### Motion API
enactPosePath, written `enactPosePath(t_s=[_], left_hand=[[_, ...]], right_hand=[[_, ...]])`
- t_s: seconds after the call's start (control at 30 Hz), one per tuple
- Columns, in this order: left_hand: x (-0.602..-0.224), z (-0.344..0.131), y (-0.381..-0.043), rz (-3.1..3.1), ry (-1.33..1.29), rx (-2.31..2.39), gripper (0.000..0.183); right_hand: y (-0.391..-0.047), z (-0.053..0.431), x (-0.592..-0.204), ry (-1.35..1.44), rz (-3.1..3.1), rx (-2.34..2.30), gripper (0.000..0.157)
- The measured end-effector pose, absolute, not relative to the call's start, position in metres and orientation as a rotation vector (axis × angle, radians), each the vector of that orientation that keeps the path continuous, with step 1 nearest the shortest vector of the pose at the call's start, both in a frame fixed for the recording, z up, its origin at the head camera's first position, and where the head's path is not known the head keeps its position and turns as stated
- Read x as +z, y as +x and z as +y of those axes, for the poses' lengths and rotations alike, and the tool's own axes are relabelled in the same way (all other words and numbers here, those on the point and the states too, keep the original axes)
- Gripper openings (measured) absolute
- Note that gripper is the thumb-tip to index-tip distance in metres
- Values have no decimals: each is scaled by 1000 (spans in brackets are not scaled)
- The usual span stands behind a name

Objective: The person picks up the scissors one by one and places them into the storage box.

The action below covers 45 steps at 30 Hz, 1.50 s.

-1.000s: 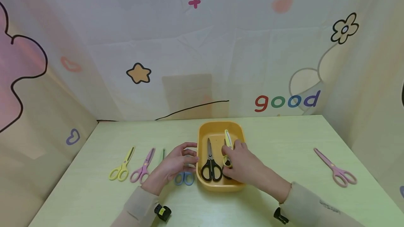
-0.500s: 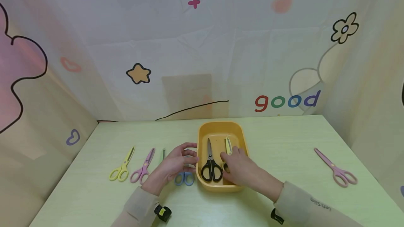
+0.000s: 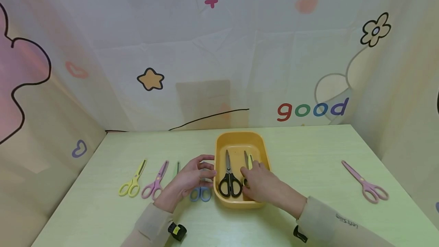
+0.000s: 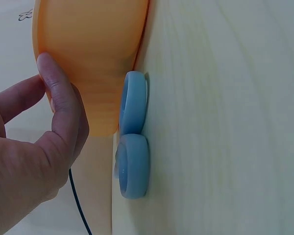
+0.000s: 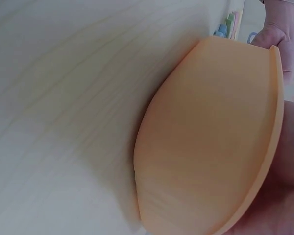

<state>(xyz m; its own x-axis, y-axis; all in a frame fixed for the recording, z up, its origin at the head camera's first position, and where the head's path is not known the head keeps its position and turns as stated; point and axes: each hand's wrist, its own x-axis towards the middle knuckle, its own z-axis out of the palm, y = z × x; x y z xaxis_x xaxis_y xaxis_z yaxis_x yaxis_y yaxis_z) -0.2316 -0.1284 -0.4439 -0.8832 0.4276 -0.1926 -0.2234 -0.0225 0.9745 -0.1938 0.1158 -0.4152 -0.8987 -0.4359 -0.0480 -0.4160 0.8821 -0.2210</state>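
In the head view, a yellow-orange tray stands on the table. Black-handled scissors lie inside its left half. My right hand reaches over the right wall and holds yellow scissors low in the tray; its fingers hide their handles. Beside these, a second pair of black-handled scissors shows part of its blade. My left hand rests its fingertips on the tray's left side near the rim. Under that hand, blue scissors lie against the tray, handles toward me. The right wrist view shows mostly the tray's outer wall.
Left of the tray lie yellow scissors, pink-purple scissors and green scissors, partly hidden by the left arm. Pink scissors lie far right. A printed curtain closes off the table's back and sides.
My right hand has lowered the yellow scissors into the tray and shifted them toward me and slightly right, beside the second black-handled pair. The left hand and tray stay put.
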Motion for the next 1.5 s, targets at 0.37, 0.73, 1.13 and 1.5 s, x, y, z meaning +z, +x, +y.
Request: enactPosePath(t_s=[0.37, 0.73, 1.13, 1.5], left_hand=[[-445, -129, -231, 1819, 205, 1954, 58], [-445, -130, -231, 1818, 199, 1955, 59], [-445, -130, -231, 1819, 196, 1958, 59], [-445, -129, -232, 1817, 185, 1955, 57]], right_hand=[[-193, 117, -418, -746, 3033, -302, 31], [-196, 128, -422, -973, 3172, -478, 17], [-198, 151, -422, -1002, 3271, -741, 13], [-191, 174, -423, -915, 3281, -886, 17]])
